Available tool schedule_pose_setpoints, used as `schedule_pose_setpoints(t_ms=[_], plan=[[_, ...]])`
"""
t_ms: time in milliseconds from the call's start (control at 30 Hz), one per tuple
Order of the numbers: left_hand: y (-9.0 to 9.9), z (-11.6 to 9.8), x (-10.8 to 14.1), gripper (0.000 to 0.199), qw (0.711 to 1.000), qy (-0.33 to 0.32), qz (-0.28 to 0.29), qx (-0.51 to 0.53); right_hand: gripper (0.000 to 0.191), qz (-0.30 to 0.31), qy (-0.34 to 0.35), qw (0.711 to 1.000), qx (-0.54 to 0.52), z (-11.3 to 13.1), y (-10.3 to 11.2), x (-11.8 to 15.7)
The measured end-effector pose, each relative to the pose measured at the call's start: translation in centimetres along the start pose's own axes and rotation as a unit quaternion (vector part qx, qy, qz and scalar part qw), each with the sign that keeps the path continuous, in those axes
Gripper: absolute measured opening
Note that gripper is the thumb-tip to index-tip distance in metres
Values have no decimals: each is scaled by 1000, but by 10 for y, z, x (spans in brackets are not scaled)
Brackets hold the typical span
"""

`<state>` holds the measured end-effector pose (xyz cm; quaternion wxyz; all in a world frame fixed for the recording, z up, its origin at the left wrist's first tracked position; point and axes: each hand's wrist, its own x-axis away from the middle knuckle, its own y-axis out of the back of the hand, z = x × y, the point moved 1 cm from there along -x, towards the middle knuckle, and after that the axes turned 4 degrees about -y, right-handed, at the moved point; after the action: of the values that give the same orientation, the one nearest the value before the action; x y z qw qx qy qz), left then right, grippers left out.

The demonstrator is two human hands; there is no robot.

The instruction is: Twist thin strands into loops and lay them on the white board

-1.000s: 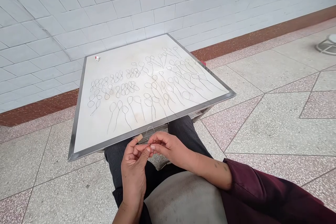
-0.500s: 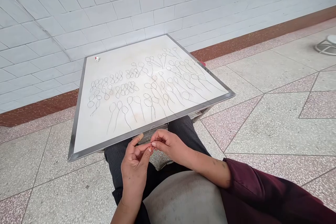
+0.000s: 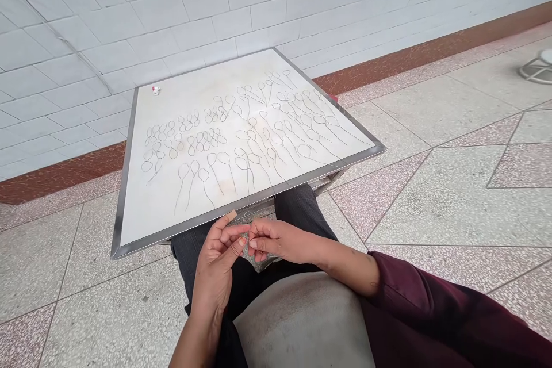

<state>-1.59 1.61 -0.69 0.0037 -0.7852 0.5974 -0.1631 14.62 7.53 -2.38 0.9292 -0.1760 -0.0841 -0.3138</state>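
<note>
Both hands meet over my lap, just off the near edge of the white board (image 3: pixel 172 224). A thin wire (image 3: pixel 248 213) makes a small arc above the fingertips. My right hand (image 3: pixel 282 241) pinches it between thumb and forefinger. Thumb and fingers of my left hand (image 3: pixel 219 253) close in from the other side, at the wire; how much of it they grip is hard to make out. A tan wrap covers one left fingertip. Several looped wires (image 3: pixel 204 175) lie in rows on the board, some as single loops with long tails, others bent into figure eights.
A small white-and-red object (image 3: pixel 156 91) sits at the board's far left corner. A tiled wall (image 3: pixel 207 17) stands behind the board. To the far right, a round stool (image 3: pixel 537 69) rests on the terrazzo floor (image 3: pixel 452 201).
My right fingers have shifted slightly away from the left thumb, and the wire's arc shows more clearly above them. The head view has tilted a little.
</note>
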Motion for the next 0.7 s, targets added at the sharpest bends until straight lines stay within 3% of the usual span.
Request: schedule_pose_setpoints(t_ms=[400,700], plan=[[-5,5,6,68,999,-21,37,25,37,-41,-38,984,-172,1,-11,4],[-8,5,9,60,999,-26,26,3,41,-33,-42,984,-171,5,-14,11]])
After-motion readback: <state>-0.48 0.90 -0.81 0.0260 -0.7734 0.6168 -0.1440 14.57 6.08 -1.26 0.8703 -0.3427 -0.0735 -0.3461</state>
